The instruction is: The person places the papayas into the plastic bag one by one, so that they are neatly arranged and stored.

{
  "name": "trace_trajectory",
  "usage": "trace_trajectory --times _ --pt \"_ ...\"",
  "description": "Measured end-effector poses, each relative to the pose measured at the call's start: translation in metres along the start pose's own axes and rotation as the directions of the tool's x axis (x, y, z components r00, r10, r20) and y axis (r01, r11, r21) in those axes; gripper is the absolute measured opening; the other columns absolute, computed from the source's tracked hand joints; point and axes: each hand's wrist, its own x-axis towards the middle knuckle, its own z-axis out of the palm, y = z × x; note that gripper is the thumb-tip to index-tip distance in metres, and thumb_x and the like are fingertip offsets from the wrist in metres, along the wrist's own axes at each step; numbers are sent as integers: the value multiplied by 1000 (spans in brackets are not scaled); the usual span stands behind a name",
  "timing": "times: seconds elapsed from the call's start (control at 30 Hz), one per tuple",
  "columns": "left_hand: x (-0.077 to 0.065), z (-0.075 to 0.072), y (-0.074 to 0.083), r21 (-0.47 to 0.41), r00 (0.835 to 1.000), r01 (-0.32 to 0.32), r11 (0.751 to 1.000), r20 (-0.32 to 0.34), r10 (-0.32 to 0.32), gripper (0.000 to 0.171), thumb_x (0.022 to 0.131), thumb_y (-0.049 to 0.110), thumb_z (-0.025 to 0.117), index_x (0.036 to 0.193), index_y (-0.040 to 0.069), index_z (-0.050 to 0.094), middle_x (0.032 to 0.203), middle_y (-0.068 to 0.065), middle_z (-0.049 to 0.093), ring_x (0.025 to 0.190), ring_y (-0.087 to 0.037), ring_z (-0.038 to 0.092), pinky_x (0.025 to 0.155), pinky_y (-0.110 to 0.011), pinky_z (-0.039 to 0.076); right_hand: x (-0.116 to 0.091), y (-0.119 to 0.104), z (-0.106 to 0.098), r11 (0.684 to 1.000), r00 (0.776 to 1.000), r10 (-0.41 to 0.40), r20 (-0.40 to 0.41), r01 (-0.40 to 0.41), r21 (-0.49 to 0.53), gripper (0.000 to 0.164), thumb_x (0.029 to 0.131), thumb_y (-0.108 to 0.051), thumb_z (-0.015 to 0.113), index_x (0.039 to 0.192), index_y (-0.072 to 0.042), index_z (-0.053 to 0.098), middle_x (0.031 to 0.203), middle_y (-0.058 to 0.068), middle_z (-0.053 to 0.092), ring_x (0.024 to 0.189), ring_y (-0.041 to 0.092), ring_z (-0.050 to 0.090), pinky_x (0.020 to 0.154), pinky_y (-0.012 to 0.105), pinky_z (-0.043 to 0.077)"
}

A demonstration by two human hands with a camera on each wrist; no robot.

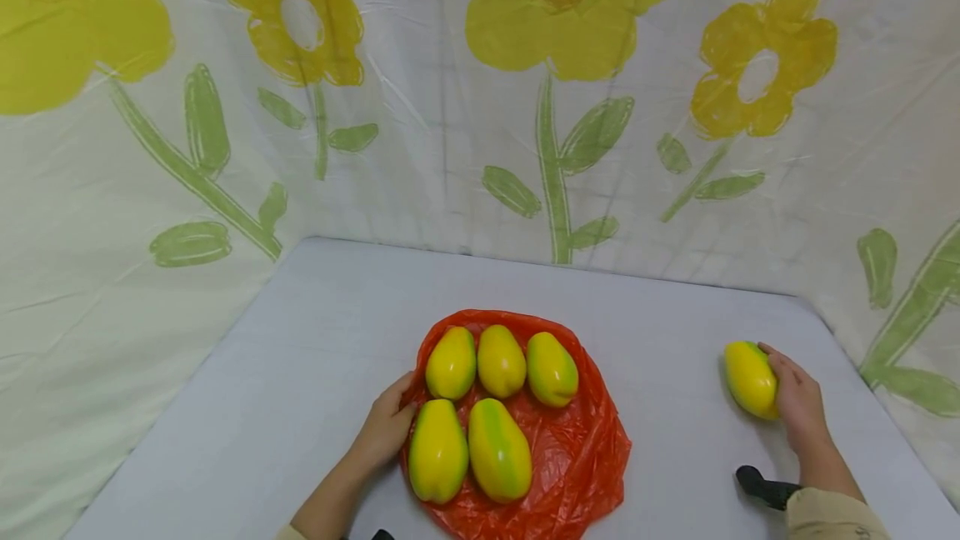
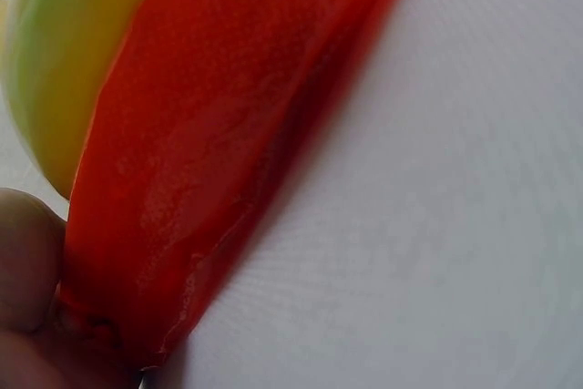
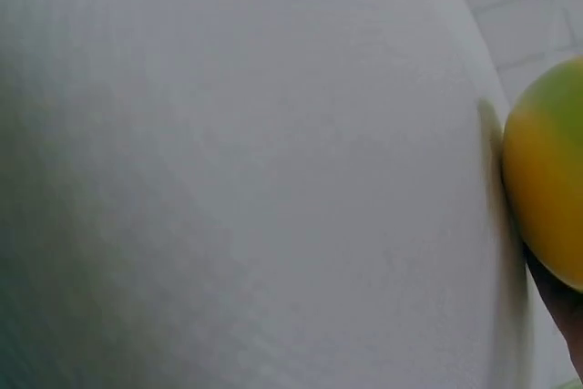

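Note:
A red plastic bag (image 1: pixel 558 448) lies spread open on the table, with several yellow-green papayas (image 1: pixel 501 361) in it. My left hand (image 1: pixel 386 423) pinches the bag's left rim; in the left wrist view the thumb (image 2: pixel 29 257) presses on the red plastic (image 2: pixel 191 152), a papaya (image 2: pixel 68 52) just beyond. Far to the right of the bag, my right hand (image 1: pixel 801 398) grips another papaya (image 1: pixel 752 379) from its right side. In the right wrist view that papaya (image 3: pixel 551 175) shows at the right edge, close to the tabletop; most of the hand is out of frame there.
The pale table (image 1: pixel 315 340) stretches on both sides of the bag and behind it. A white curtain with painted yellow flowers (image 1: pixel 420 148) hangs along the table's back and sides. A black strap piece (image 1: pixel 765 487) sticks out at my right wrist.

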Motion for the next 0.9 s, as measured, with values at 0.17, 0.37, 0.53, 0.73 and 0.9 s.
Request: trace_trajectory --times 0.17,0.37,0.53,0.73,0.9 --pt "-1 0 1 1 1000 -4 1000 -3 4 48 92 -1 41 140 3 40 142 -15 44 135 -34 36 110 -54 30 -1 1 3 999 1000 6 -30 -5 34 64 94 -56 30 147 -21 24 156 -6 8 146 26 0 118 52 4" --pt "-1 0 4 -2 1000 12 1000 0 -12 48 92 0 41 140 4 40 142 -15 45 134 -34 37 109 -54 31 0 2 4 999 999 12 -46 -10 39 62 95 -55 29 147 -22 24 157 -4 7 146 26 0 118 51 4" --pt "-2 1 5 2 1000 23 1000 -5 -23 47 93 1 41 140 3 39 142 -16 44 134 -35 37 109 -55 30 0 2 5 998 998 26 -61 -23 54 62 95 -54 29 147 -22 25 157 -4 8 146 25 1 118 50 5" --pt "-3 0 5 1 1000 17 1000 -6 -17 47 93 1 41 140 2 40 142 -16 44 134 -35 37 109 -55 30 -1 3 5 997 996 36 -76 -31 69 60 95 -54 29 147 -24 25 157 -5 8 146 23 2 119 47 4" --pt "-3 0 5 -3 1000 16 1000 -3 -16 47 93 1 41 140 3 40 142 -15 44 135 -34 36 109 -54 30 -2 6 6 995 995 39 -87 -30 100 59 95 -54 29 147 -26 24 156 -9 8 146 19 0 119 45 3"
